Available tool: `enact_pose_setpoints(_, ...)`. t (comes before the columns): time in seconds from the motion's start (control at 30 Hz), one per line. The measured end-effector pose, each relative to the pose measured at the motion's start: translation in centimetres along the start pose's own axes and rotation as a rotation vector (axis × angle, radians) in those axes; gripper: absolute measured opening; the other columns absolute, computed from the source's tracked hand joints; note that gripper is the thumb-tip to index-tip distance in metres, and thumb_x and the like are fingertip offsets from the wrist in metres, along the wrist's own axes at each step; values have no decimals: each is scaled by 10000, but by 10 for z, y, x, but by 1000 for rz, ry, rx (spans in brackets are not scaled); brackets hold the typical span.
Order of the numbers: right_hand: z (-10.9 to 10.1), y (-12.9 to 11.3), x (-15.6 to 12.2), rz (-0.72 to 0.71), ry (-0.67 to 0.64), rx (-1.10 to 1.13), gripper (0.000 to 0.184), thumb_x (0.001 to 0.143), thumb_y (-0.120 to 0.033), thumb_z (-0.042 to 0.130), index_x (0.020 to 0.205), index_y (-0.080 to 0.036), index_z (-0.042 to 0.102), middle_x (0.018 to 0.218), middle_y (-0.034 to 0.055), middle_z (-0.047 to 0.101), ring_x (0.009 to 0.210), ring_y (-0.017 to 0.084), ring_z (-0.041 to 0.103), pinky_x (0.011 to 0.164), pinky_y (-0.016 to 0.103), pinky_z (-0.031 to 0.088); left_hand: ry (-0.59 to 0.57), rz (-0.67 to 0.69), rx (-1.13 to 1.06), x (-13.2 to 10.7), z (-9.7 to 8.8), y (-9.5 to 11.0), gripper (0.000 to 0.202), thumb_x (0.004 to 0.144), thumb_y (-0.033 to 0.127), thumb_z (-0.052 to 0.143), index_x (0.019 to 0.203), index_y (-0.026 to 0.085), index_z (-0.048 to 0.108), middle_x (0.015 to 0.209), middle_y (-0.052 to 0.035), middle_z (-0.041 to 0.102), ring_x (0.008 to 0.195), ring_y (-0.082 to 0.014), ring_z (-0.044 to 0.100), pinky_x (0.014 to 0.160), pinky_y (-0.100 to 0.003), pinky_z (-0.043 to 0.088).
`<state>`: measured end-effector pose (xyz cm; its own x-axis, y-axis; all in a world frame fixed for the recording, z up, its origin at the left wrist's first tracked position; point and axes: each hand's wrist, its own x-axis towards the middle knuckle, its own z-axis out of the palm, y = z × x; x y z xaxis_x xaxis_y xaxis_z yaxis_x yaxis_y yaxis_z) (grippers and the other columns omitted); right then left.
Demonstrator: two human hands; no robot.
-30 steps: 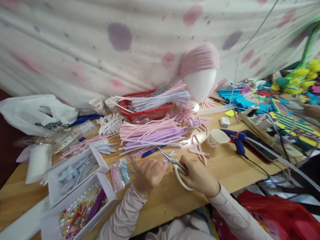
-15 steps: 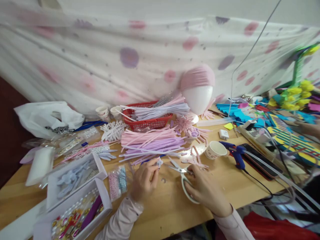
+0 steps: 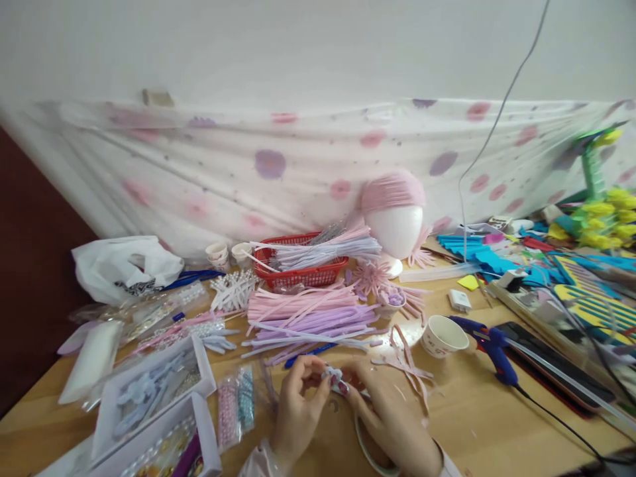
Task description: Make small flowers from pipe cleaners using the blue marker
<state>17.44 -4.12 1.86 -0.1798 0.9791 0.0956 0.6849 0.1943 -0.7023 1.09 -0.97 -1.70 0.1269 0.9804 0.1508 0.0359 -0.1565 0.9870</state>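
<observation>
My left hand (image 3: 301, 407) is closed in a pinch on a small pale blue fuzzy flower (image 3: 332, 373), which looks like bent pipe cleaner. At the flower's other side, the fingertips of my right hand (image 3: 392, 414) press together on it. A dark pink spot shows at those fingertips, too small to name. White-handled scissors (image 3: 365, 442) lie partly hidden beneath my right hand; whether they rest wholly on the table cannot be seen. Behind my hands are a blue pen (image 3: 311, 356) and lilac pipe cleaners (image 3: 322, 324).
Pink pipe cleaners (image 3: 303, 301) lie before a red basket (image 3: 303, 275). Right of my hands stand a paper cup (image 3: 444, 338) and a blue glue gun (image 3: 491, 344) with its cord. White boxes (image 3: 206, 424) and bead packets (image 3: 229, 411) sit left. A foam head (image 3: 392, 228) stands behind.
My right hand has moved left from the cutting grip on the scissors to the flower in my left hand. The scissors are now mostly covered. The camera view has tilted upward.
</observation>
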Motion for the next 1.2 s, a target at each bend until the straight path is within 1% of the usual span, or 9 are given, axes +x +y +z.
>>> enact_pose_setpoints(0.1, 8, -3, 11, -31, -20, -26, 228, 959, -238, 307, 767, -219, 428, 719, 10, 586, 659, 168, 540, 609, 269, 402, 34, -81, -68, 3, -1, 4, 196, 763, 311, 649, 887, 174, 586, 770, -37, 680, 731, -165, 659, 678, -248, 526)
enact_pose_setpoints(0.23, 14, -3, 19, -54, -22, 6, 194, 953, -221, 296, 788, -222, 398, 726, 11, 567, 652, 163, 514, 608, 260, 390, 49, -174, -173, 10, -3, 2, 271, 729, 351, 689, 904, 164, 598, 782, -55, 705, 741, -172, 665, 681, -251, 525)
enact_pose_setpoints(0.4, 20, 0, 22, -61, -4, 26, 211, 953, -224, 276, 762, -223, 366, 707, 15, 550, 638, 165, 506, 588, 258, 375, 59, -244, -231, 13, -4, -7, 290, 651, 358, 749, 809, 141, 638, 757, -69, 707, 715, -186, 662, 657, -266, 539)
enact_pose_setpoints(0.57, 26, 3, 23, -74, 30, 48, 189, 954, -199, 289, 798, -219, 395, 718, 13, 549, 645, 163, 511, 596, 258, 381, 63, -221, -213, 13, -6, -6, 278, 673, 341, 743, 831, 138, 638, 784, -59, 689, 752, -177, 653, 700, -267, 539)
enact_pose_setpoints(0.73, 26, 2, 25, -123, 154, 102, 161, 945, -168, 323, 869, -215, 457, 816, 38, 543, 739, 172, 527, 666, 273, 420, 54, -177, -165, 12, -4, -5, 257, 710, 338, 717, 850, 155, 603, 793, -36, 660, 783, -167, 648, 728, -263, 536)
enact_pose_setpoints(0.9, 22, -3, 26, -185, 193, 157, 164, 923, -137, 357, 870, -208, 495, 850, 51, 563, 785, 177, 537, 706, 289, 443, -53, -133, -116, 10, -6, -4, 245, 778, 341, 649, 939, 156, 653, 984, -97, 671, 918, -206, 642, 767, -307, 542)
enact_pose_setpoints(1.0, 14, -3, 26, -213, 217, 124, 181, 912, -143, 370, 847, -212, 524, 834, 52, 576, 776, 184, 557, 688, 300, 460, -79, -57, -29, 10, -6, -3, 192, 797, 331, 629, 874, 166, 690, 1078, -108, 638, 1041, -230, 597, 816, -316, 528)
enact_pose_setpoints(1.07, 1, 2, 26, -227, 243, 63, 188, 914, -164, 384, 869, -221, 557, 839, 54, 591, 778, 190, 575, 684, 309, 471, -94, -69, -19, 10, -5, -4, 204, 807, 335, 618, 919, 178, 682, 1086, -100, 630, 1004, -218, 610, 795, -311, 533)
enact_pose_setpoints(1.2, -47, 22, 30, -244, 409, -120, 149, 910, -229, 453, 926, -219, 601, 825, 59, 635, 765, 195, 614, 681, 318, 485, -122, -148, -44, 7, -1, -7, 212, 822, 329, 582, 949, 173, 648, 993, -78, 636, 843, -184, 635, 692, -291, 549)
